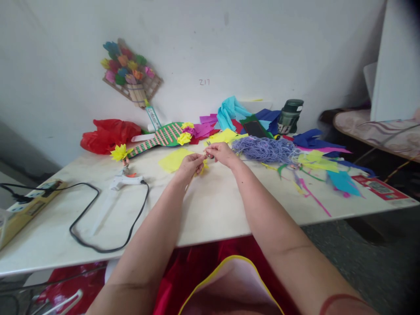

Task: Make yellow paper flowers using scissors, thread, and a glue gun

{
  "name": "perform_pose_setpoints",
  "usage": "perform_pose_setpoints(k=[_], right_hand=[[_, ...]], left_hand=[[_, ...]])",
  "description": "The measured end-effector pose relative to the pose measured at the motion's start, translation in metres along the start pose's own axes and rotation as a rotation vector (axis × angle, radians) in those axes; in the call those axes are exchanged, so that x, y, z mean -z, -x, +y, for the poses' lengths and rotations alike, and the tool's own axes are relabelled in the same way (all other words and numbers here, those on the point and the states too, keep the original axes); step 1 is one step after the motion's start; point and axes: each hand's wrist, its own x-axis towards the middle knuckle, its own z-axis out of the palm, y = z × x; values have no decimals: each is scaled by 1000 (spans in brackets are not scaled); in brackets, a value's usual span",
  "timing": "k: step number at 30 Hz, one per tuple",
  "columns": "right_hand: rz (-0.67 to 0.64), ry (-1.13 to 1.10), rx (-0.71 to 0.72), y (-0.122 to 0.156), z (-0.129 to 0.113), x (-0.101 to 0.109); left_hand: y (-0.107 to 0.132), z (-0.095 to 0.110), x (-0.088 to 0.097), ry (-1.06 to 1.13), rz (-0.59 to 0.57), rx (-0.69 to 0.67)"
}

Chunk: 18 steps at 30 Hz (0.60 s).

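Over the middle of the table, my left hand [192,165] and my right hand [220,153] meet with their fingertips nearly touching. The left fingers are pinched around a small piece of yellow crepe paper [205,168], part of which shows below them. My right hand is closed in a pinch at the same spot; what lies between its fingers is too small to make out. A flat yellow sheet [173,160] rests just left of my hands. Behind them are more yellow sheets [225,136]. Close by on the right sits a tangled bundle of purple-grey string [267,149].
At left lie a white glue gun [126,181] with a looping black cord [95,197] and a power strip [33,208]. A green guitar-shaped craft [160,138] with yellow flowers lies behind. Red plastic [110,135], coloured paper [231,111] and a dark green bottle [290,117] stand along the wall.
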Motion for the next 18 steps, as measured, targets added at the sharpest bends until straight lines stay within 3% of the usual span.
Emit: perform_pose_setpoints(k=[6, 18], right_hand=[[-62, -30, -12, 2, 0, 4], [-29, 19, 87, -2, 5, 0]], left_hand=[[-1, 0, 1, -15, 8, -12], [2, 1, 1, -19, 1, -30]])
